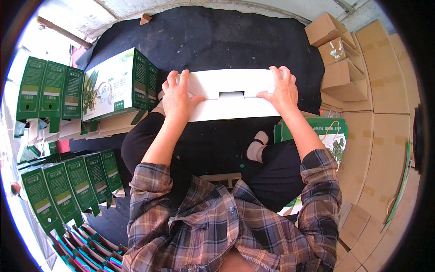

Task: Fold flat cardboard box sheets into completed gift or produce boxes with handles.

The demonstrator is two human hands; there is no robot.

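Observation:
A white cardboard box (231,81) lies crosswise in front of me, with a small dark notch midway along its length. My left hand (177,96) grips its left end, the thumb pressed on the white face and the fingers curled at the far edge. At the opposite end my right hand (283,93) grips it the same way, thumb pointing inward. Both hands are closed on the box. Its underside and whatever may be inside are hidden.
Green-and-white printed cartons (111,84) stand in a row at left, with more green cartons (63,190) below them. Near my right forearm is a green carton with a cord handle (333,136). Brown cardboard boxes (342,79) line the right side. Black sheeting (217,41) covers the floor.

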